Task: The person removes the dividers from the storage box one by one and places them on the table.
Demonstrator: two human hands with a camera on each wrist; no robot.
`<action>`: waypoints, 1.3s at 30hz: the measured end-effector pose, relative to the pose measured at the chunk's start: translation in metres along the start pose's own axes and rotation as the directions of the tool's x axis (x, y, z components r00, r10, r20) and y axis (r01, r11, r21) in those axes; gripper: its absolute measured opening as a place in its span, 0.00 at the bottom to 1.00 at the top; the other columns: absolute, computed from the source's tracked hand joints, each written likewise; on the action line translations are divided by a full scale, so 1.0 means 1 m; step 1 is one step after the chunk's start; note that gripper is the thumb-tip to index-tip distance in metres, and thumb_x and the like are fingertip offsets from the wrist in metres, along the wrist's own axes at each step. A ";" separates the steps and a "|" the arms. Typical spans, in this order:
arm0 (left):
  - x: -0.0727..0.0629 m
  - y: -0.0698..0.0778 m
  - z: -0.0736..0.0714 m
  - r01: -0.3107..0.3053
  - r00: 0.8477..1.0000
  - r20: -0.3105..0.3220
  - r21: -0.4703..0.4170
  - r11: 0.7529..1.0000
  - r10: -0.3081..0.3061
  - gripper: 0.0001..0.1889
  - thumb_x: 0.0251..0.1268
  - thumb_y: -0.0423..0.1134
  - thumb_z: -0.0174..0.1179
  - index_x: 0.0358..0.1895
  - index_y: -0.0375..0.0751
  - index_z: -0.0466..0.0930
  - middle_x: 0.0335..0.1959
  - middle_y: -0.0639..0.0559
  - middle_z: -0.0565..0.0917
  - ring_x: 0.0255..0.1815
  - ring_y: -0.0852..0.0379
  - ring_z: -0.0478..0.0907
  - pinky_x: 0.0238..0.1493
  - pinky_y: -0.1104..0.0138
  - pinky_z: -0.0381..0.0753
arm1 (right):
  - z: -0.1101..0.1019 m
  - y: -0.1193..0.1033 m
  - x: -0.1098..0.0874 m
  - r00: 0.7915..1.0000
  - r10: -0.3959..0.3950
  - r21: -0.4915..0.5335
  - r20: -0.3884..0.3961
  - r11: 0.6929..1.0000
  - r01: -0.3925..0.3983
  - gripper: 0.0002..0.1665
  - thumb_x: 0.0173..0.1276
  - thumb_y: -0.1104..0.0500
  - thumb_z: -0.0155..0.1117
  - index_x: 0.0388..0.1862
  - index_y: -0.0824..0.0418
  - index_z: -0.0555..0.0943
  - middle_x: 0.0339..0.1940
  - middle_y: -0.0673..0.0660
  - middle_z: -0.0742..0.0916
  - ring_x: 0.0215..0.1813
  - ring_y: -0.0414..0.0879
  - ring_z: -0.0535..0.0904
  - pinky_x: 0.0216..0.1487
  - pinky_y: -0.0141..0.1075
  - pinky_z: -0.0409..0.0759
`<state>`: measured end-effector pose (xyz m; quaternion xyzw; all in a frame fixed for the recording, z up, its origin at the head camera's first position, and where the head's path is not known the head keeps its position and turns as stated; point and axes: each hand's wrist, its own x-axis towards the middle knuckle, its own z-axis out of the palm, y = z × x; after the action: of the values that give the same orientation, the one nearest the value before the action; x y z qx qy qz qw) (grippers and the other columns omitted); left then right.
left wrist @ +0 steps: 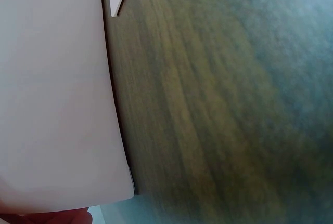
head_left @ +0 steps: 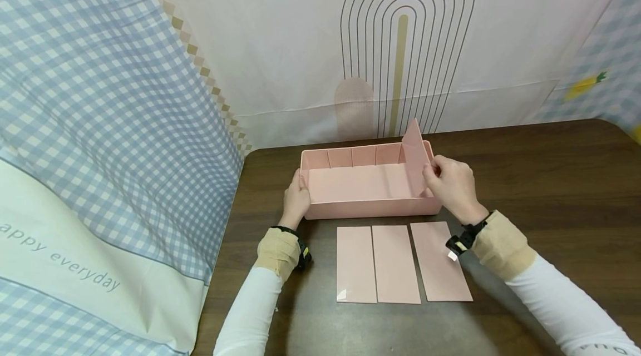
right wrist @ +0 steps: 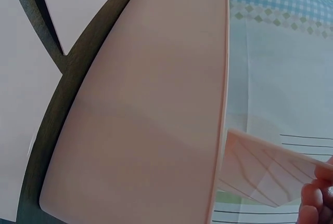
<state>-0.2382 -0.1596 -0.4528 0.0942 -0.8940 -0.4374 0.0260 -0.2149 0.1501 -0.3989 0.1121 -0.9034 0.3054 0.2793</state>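
Note:
A long pink open-topped box [head_left: 370,209] stands on the table, with slots along its inner back wall. My left hand [head_left: 297,198] grips the box's left end, thumb on the near side of the rim. At the right end, my right hand [head_left: 454,182] pinches the edge of a pink divider panel [head_left: 414,158]. That divider is tilted and rises above the box rim. In the right wrist view the divider [right wrist: 265,169] shows beyond the box wall [right wrist: 140,99], with curled fingers [right wrist: 312,203] at its edge. Only part of the left hand's fingers shows in the left wrist view.
Three flat pink panels lie in front of the box: a left one [head_left: 356,267], a middle one [head_left: 397,267] and a right one [head_left: 440,264]. The dark wooden table [head_left: 541,178] meets a printed cloth [head_left: 280,55] behind. Blue checked fabric [head_left: 125,94] hangs at the left.

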 end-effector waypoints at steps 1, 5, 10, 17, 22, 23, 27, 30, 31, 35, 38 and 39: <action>0.000 0.000 0.000 -0.001 1.000 0.000 0.002 1.000 0.001 0.24 0.72 0.41 0.29 0.68 0.41 0.50 0.66 0.42 0.61 0.66 0.46 0.58 0.63 0.53 0.59 | 0.000 0.001 0.000 1.000 0.002 0.001 -0.001 1.000 -0.002 0.18 0.59 0.64 0.50 0.10 0.60 0.66 0.07 0.51 0.67 0.12 0.36 0.56 0.15 0.31 0.53; 0.000 0.000 0.000 -0.001 1.000 0.001 -0.001 1.000 0.001 0.23 0.72 0.41 0.29 0.68 0.41 0.50 0.66 0.42 0.60 0.66 0.46 0.58 0.63 0.53 0.59 | -0.001 0.001 -0.001 1.000 0.004 0.002 -0.006 1.000 -0.004 0.18 0.59 0.64 0.49 0.10 0.60 0.66 0.07 0.52 0.67 0.12 0.40 0.57 0.16 0.31 0.53; 0.000 0.000 0.000 0.003 1.000 0.003 0.001 1.000 -0.003 0.23 0.72 0.41 0.29 0.68 0.41 0.49 0.66 0.42 0.60 0.66 0.46 0.58 0.64 0.53 0.59 | -0.002 0.000 -0.003 1.000 0.004 0.008 -0.014 1.000 -0.004 0.17 0.59 0.64 0.49 0.10 0.60 0.66 0.08 0.52 0.67 0.12 0.41 0.58 0.16 0.31 0.53; 0.000 0.001 0.000 0.011 1.000 0.006 0.001 1.000 -0.011 0.23 0.72 0.41 0.29 0.68 0.42 0.49 0.66 0.42 0.61 0.66 0.46 0.58 0.63 0.54 0.59 | -0.006 0.000 -0.005 1.000 -0.001 0.010 -0.022 1.000 0.001 0.17 0.59 0.63 0.50 0.10 0.61 0.68 0.07 0.52 0.68 0.12 0.41 0.58 0.15 0.31 0.54; 0.000 0.000 0.000 0.011 1.000 0.004 0.003 1.000 -0.011 0.23 0.72 0.41 0.28 0.68 0.43 0.49 0.66 0.42 0.61 0.66 0.46 0.58 0.63 0.54 0.59 | -0.008 0.000 -0.006 0.999 -0.013 0.011 -0.031 1.000 0.013 0.17 0.59 0.63 0.50 0.11 0.61 0.68 0.07 0.53 0.69 0.12 0.41 0.59 0.16 0.31 0.54; 0.000 0.000 0.000 0.008 1.000 0.005 0.005 1.000 -0.008 0.24 0.72 0.41 0.29 0.68 0.42 0.49 0.66 0.42 0.61 0.66 0.46 0.58 0.63 0.54 0.59 | -0.009 0.000 -0.006 0.999 -0.015 0.011 -0.030 1.000 0.015 0.17 0.59 0.64 0.50 0.11 0.61 0.69 0.07 0.53 0.69 0.12 0.41 0.59 0.16 0.31 0.54; 0.001 -0.001 0.001 -0.004 1.000 0.001 0.012 1.000 0.004 0.23 0.72 0.40 0.29 0.68 0.41 0.49 0.66 0.42 0.61 0.65 0.46 0.59 0.63 0.53 0.60 | -0.011 0.000 -0.008 0.999 -0.022 0.006 -0.029 1.000 0.023 0.16 0.59 0.63 0.51 0.11 0.62 0.69 0.08 0.53 0.69 0.12 0.41 0.59 0.17 0.31 0.55; 0.001 -0.001 0.001 -0.010 1.000 -0.003 0.017 1.000 0.010 0.23 0.72 0.40 0.30 0.68 0.40 0.50 0.65 0.41 0.61 0.65 0.45 0.59 0.63 0.53 0.60 | -0.013 0.000 -0.010 0.999 -0.021 0.004 -0.030 1.000 0.021 0.16 0.59 0.63 0.51 0.11 0.62 0.69 0.08 0.53 0.69 0.13 0.41 0.59 0.17 0.31 0.55; 0.001 -0.001 0.001 -0.011 1.000 -0.004 0.019 1.000 0.011 0.23 0.72 0.40 0.30 0.68 0.40 0.50 0.65 0.41 0.61 0.65 0.45 0.59 0.62 0.53 0.60 | -0.013 0.000 -0.010 0.999 -0.019 0.005 -0.031 1.000 0.019 0.16 0.59 0.64 0.51 0.11 0.62 0.69 0.08 0.53 0.68 0.13 0.41 0.59 0.17 0.31 0.55; 0.001 -0.001 0.000 -0.010 1.000 -0.005 0.015 1.000 0.011 0.23 0.72 0.41 0.30 0.68 0.40 0.50 0.65 0.41 0.61 0.65 0.45 0.59 0.63 0.53 0.60 | -0.015 0.000 -0.012 0.999 -0.016 0.004 -0.036 1.000 0.016 0.16 0.58 0.64 0.51 0.11 0.62 0.69 0.08 0.53 0.68 0.13 0.41 0.59 0.17 0.31 0.55; 0.000 -0.001 0.000 -0.010 1.000 -0.005 0.011 1.000 0.010 0.24 0.72 0.41 0.29 0.68 0.40 0.50 0.65 0.41 0.61 0.65 0.45 0.59 0.63 0.53 0.60 | -0.016 0.002 -0.014 0.999 -0.020 0.009 -0.046 1.000 0.020 0.16 0.58 0.64 0.52 0.11 0.62 0.69 0.08 0.53 0.69 0.14 0.41 0.60 0.17 0.31 0.56; 0.001 -0.001 0.000 -0.010 1.000 -0.005 0.010 1.000 0.010 0.24 0.72 0.41 0.29 0.68 0.40 0.50 0.65 0.41 0.61 0.65 0.45 0.59 0.63 0.53 0.60 | -0.017 0.002 -0.015 0.999 -0.021 0.011 -0.049 1.000 0.021 0.16 0.58 0.64 0.52 0.11 0.62 0.69 0.08 0.53 0.69 0.14 0.41 0.59 0.17 0.31 0.56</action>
<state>-0.2387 -0.1598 -0.4536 0.0909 -0.8965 -0.4325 0.0300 -0.1965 0.1625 -0.3976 0.1157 -0.8932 0.3104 0.3040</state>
